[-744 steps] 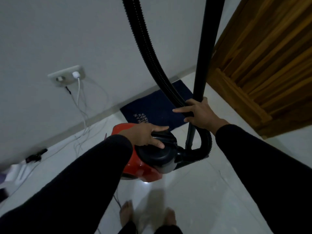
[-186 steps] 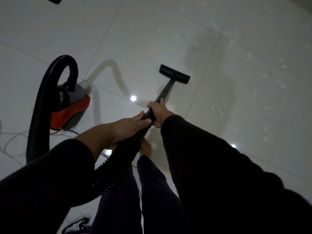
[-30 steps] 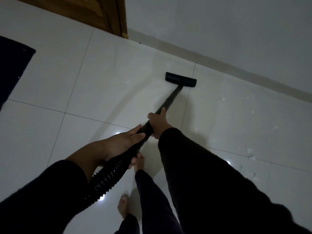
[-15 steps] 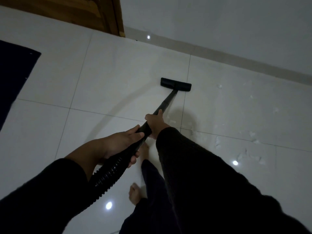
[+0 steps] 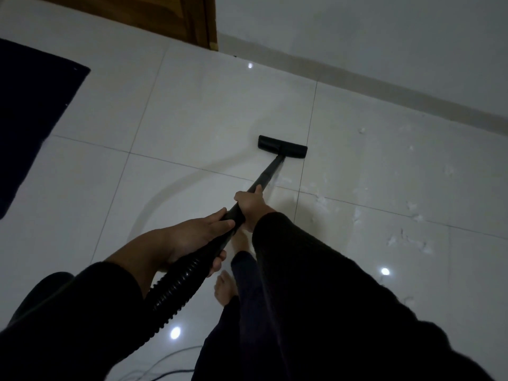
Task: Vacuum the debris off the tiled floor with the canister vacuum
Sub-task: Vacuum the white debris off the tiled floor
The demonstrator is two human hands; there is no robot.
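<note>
The black vacuum wand (image 5: 268, 174) slants away from me to its flat floor nozzle (image 5: 282, 147), which lies on the glossy white tiled floor (image 5: 192, 119). My left hand (image 5: 198, 237) grips the wand where the ribbed hose (image 5: 176, 284) joins it. My right hand (image 5: 251, 206) grips the wand a little farther down. White scraps of debris (image 5: 406, 240) lie scattered on the tiles to the right of the nozzle and wand. The canister is out of view.
A dark blue mat (image 5: 30, 111) lies at the left edge. A wooden door frame (image 5: 192, 20) stands at the top, beside the grey wall (image 5: 357, 31) with its skirting. My bare feet (image 5: 224, 287) stand under the wand. A thin cord (image 5: 167, 364) trails at the bottom.
The nozzle has come back from near the wall toward me over the tile, and the view has shifted so that more debris shows on the right. Both hands keep their grips.
</note>
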